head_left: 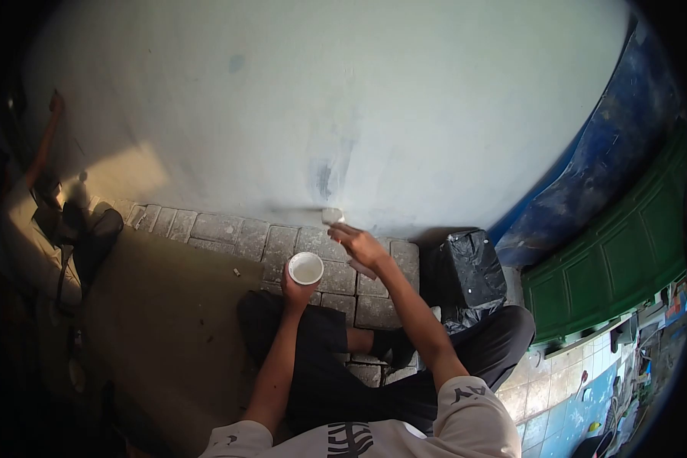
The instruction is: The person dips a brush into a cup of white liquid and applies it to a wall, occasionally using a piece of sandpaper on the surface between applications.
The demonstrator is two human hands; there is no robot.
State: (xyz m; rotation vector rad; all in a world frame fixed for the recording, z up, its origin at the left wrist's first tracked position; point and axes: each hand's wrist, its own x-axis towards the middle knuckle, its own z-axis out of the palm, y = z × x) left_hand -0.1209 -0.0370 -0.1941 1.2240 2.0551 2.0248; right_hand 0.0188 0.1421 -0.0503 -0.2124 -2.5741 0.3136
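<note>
My left hand (292, 288) is wrapped round a small white tub (306, 269) with whitish paint inside, held upright above the paving. In my right hand (361, 247) is a paintbrush (332, 216), its pale head close to the foot of the wall (221, 122). The fingers cover most of the brush's handle. Above the brush, a grey smeared patch (324, 179) marks the otherwise whitish wall.
A black plastic-wrapped bundle (473, 271) stands right of my arm. Grey paving blocks (217, 227) run along the wall. Another person (42, 229) sits at far left, one arm raised to the wall. Blue sheeting (580, 168) and a green panel (611, 252) are at right.
</note>
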